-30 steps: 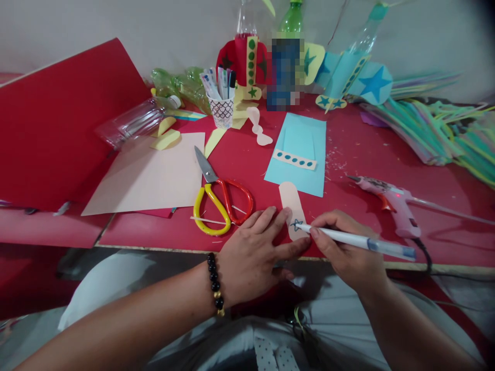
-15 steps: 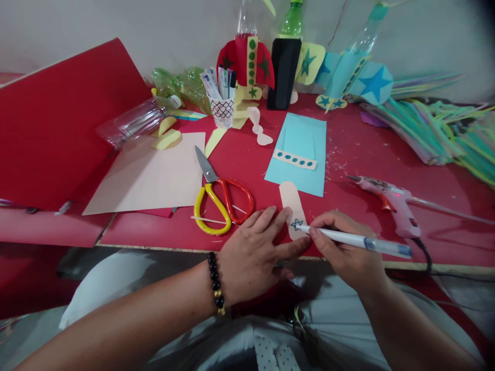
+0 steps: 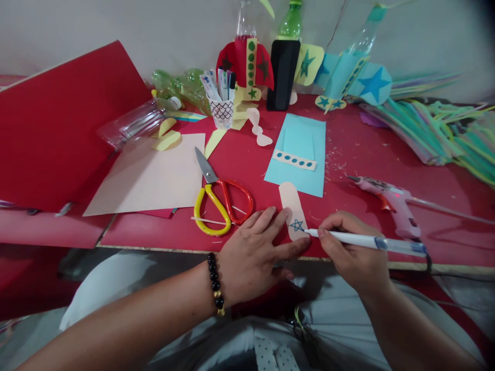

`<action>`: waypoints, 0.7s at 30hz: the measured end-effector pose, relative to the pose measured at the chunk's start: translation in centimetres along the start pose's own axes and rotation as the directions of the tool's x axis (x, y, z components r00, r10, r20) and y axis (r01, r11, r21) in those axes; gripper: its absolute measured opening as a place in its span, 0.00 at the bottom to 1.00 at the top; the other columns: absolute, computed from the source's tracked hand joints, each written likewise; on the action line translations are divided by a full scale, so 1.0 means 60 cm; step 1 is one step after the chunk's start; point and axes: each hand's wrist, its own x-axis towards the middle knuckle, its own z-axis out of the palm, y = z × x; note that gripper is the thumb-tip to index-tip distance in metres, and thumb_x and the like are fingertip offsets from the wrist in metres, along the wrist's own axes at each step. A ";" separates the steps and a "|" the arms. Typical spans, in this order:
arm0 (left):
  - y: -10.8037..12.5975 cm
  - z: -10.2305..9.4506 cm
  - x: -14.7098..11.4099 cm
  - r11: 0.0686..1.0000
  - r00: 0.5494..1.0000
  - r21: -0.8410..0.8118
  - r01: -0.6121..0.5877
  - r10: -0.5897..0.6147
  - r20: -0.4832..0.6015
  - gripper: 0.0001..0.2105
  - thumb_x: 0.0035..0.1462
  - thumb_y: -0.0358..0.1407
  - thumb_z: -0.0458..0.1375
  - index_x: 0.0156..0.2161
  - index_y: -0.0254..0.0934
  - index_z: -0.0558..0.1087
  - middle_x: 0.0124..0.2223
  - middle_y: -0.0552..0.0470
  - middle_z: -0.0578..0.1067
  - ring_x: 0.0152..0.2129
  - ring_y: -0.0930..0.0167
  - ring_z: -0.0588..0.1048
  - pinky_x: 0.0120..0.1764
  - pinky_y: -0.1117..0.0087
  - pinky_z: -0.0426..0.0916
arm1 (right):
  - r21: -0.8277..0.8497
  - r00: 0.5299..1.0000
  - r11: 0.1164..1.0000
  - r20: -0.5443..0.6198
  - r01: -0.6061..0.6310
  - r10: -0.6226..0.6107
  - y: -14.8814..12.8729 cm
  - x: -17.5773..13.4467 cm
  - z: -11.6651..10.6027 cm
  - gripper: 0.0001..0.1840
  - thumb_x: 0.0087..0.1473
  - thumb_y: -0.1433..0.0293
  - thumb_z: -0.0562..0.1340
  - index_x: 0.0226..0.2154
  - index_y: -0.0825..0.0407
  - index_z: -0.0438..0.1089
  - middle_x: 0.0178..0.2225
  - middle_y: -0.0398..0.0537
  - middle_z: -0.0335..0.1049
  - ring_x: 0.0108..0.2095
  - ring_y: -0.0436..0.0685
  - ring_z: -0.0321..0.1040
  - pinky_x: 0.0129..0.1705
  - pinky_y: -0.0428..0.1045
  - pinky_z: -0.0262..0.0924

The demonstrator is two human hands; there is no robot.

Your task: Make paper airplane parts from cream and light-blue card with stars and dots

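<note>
Lying under left fingers (image 3: 279,223); starred strip (image 3: 292,200)

Left hand (image 3: 253,257) covers part of the strip's (image 3: 292,198) left edge and a lower corner. Pen (image 3: 351,238) tip too small to tell if it's touching. Right hand (image 3: 358,257) hides some of its own fingers. Both forearms cut by bottom edge. Phone (image 3: 284,74) blocks most of green bottle (image 3: 290,23) and yellow wing's (image 3: 309,64) inner side. Clear bottle (image 3: 246,20) cropped at top, red card (image 3: 69,129) at left, straws (image 3: 444,129) at right and smeary. Glue stick (image 3: 448,210) runs out right. Cup (image 3: 221,112) hides marker (image 3: 232,82) bottoms. Specks (image 3: 334,157) too tiny to ID.
</note>
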 end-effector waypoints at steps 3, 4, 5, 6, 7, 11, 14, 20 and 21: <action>0.000 0.001 0.000 1.000 1.000 0.001 -0.003 0.003 -0.004 0.32 0.54 0.51 0.58 0.62 0.57 0.54 0.68 0.49 0.46 0.63 0.55 0.48 0.59 0.52 0.51 | 0.007 1.000 1.000 -0.021 0.013 -0.013 0.004 -0.001 0.000 0.05 0.51 0.72 0.60 0.25 0.50 0.66 0.22 0.40 0.66 0.23 0.50 0.62 0.26 0.47 0.56; 0.000 0.002 0.000 1.000 1.000 0.000 -0.004 0.004 -0.006 0.32 0.54 0.51 0.58 0.62 0.57 0.54 0.67 0.49 0.46 0.63 0.55 0.48 0.59 0.52 0.51 | 0.008 0.999 1.000 -0.031 0.015 -0.015 0.005 -0.001 0.000 0.04 0.51 0.72 0.61 0.26 0.49 0.66 0.23 0.40 0.67 0.23 0.50 0.63 0.26 0.47 0.56; -0.001 0.002 0.000 1.000 1.000 -0.001 -0.005 0.005 -0.007 0.32 0.54 0.51 0.58 0.62 0.57 0.54 0.67 0.49 0.46 0.63 0.55 0.48 0.59 0.52 0.51 | 0.007 0.999 1.000 -0.039 0.015 -0.015 0.006 -0.001 0.000 0.04 0.51 0.72 0.61 0.26 0.49 0.67 0.23 0.40 0.67 0.24 0.50 0.63 0.27 0.47 0.56; -0.001 0.002 0.000 1.000 1.000 -0.002 -0.006 0.006 -0.007 0.32 0.54 0.51 0.58 0.62 0.56 0.54 0.67 0.48 0.46 0.63 0.55 0.48 0.59 0.51 0.51 | 0.004 0.999 1.000 -0.041 0.014 -0.013 0.006 -0.001 0.000 0.04 0.51 0.72 0.61 0.26 0.49 0.67 0.23 0.40 0.67 0.24 0.50 0.63 0.27 0.47 0.56; -0.001 0.002 0.000 1.000 1.000 -0.002 -0.007 0.007 -0.008 0.32 0.53 0.51 0.58 0.62 0.56 0.54 0.67 0.48 0.46 0.63 0.55 0.48 0.59 0.51 0.51 | 0.001 0.999 1.000 -0.039 0.011 -0.011 0.006 -0.002 -0.001 0.03 0.51 0.71 0.61 0.27 0.49 0.67 0.23 0.40 0.67 0.23 0.50 0.63 0.26 0.47 0.56; -0.001 0.002 0.000 1.000 1.000 -0.003 -0.010 0.010 -0.008 0.32 0.53 0.51 0.58 0.62 0.56 0.54 0.68 0.48 0.46 0.63 0.54 0.48 0.59 0.51 0.51 | -0.005 1.000 1.000 -0.018 0.010 -0.010 0.004 0.000 -0.001 0.04 0.52 0.71 0.61 0.26 0.50 0.67 0.23 0.40 0.67 0.23 0.50 0.63 0.26 0.47 0.56; -0.001 0.002 0.000 1.000 1.000 -0.007 -0.009 0.008 -0.009 0.32 0.54 0.50 0.58 0.62 0.56 0.54 0.67 0.48 0.46 0.62 0.54 0.48 0.59 0.51 0.51 | -0.007 1.000 1.000 -0.012 0.017 -0.017 0.002 0.001 -0.001 0.04 0.52 0.71 0.61 0.26 0.50 0.67 0.22 0.40 0.67 0.23 0.50 0.63 0.26 0.47 0.56; -0.001 0.002 0.000 1.000 1.000 -0.013 -0.006 0.006 -0.010 0.32 0.54 0.50 0.58 0.62 0.56 0.54 0.68 0.49 0.46 0.63 0.55 0.48 0.59 0.51 0.51 | -0.016 1.000 1.000 -0.007 0.027 -0.028 0.002 0.001 0.000 0.06 0.52 0.71 0.61 0.25 0.49 0.66 0.22 0.40 0.66 0.23 0.50 0.62 0.26 0.47 0.56; -0.001 0.002 0.000 1.000 1.000 -0.014 -0.008 0.008 -0.009 0.32 0.54 0.50 0.58 0.62 0.56 0.54 0.68 0.49 0.46 0.63 0.55 0.48 0.59 0.51 0.50 | -0.017 1.000 1.000 -0.015 0.026 -0.026 0.003 0.001 0.000 0.05 0.52 0.71 0.61 0.25 0.49 0.66 0.22 0.40 0.66 0.23 0.50 0.62 0.26 0.47 0.56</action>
